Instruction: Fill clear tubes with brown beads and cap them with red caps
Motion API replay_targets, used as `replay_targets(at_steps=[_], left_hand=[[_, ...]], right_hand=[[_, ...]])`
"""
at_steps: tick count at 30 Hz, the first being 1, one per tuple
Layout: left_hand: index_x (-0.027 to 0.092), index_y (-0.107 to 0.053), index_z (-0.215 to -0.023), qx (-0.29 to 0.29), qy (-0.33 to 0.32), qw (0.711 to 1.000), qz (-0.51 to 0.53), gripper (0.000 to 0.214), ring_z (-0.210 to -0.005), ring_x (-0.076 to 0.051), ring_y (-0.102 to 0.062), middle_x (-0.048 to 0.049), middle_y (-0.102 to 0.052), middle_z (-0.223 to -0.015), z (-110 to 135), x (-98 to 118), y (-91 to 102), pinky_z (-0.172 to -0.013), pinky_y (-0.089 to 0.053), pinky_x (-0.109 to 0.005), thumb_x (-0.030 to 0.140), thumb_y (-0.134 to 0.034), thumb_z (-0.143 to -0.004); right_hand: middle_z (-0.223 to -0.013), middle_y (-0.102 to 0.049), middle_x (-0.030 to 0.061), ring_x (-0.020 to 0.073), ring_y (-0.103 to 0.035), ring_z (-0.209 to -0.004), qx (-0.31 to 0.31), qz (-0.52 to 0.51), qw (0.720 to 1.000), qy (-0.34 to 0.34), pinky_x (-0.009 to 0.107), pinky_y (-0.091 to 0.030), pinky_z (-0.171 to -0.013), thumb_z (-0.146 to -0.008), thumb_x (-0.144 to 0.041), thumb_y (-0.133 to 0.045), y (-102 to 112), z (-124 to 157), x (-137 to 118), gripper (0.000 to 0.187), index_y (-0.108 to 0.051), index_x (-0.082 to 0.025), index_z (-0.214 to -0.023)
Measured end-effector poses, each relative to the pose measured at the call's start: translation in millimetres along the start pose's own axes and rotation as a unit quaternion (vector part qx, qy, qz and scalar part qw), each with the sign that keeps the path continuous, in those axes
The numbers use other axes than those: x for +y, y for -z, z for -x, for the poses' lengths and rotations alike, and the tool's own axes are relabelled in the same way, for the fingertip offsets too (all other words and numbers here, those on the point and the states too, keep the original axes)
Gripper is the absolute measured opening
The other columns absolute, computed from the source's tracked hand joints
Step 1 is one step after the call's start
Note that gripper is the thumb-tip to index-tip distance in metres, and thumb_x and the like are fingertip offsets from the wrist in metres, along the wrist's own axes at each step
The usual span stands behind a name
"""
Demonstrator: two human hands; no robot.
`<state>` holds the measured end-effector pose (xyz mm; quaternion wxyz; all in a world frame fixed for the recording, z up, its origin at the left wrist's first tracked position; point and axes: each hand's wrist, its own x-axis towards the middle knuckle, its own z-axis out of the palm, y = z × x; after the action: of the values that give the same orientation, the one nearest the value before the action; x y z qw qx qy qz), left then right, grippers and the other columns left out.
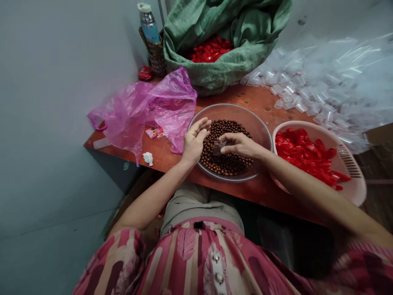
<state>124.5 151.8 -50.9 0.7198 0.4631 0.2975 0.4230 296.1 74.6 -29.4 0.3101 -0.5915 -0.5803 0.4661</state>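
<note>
In my right hand (238, 145) a small clear plastic cup (219, 148) is pinched between thumb and fingers, over the brown beads. My left hand (195, 139) hovers at the left rim of the basin, its fingers loosely curved and a gap showing between them and the thumb. Nothing can be made out in it, though its palm is partly hidden. Below both hands, round shiny brown beads (227, 166) cover the bottom of a clear plastic basin (260, 130).
Right of the basin stands a pink basket (353, 192) of red plastic pieces (307, 153). Behind it lie many clear cups (310, 98). A green sack (215, 76) holds more red pieces. A pink plastic bag (132, 110), crumpled tissue (147, 158) and a flask (149, 26) are leftward.
</note>
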Motion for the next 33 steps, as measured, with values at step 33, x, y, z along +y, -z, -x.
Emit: replay_targets(at_steps=[33], left_hand=[[0.015,-0.064,-0.107,-0.195,0.188,0.963,-0.016,0.043,-0.085,-0.019,-0.073,-0.0079,-0.073,-0.099,30.9,9.2,-38.9,-0.071,-0.062,-0.027,0.037,-0.078,-0.072]], right_hand=[[-0.093,-0.075,0.0085,0.0228,-0.067,-0.083,0.234,0.474,0.804,-0.271,0.030,-0.047,-0.076,-0.085,-0.021,-0.052,120.4,189.6,48.2,0.027,-0.075,-0.018,-0.099]])
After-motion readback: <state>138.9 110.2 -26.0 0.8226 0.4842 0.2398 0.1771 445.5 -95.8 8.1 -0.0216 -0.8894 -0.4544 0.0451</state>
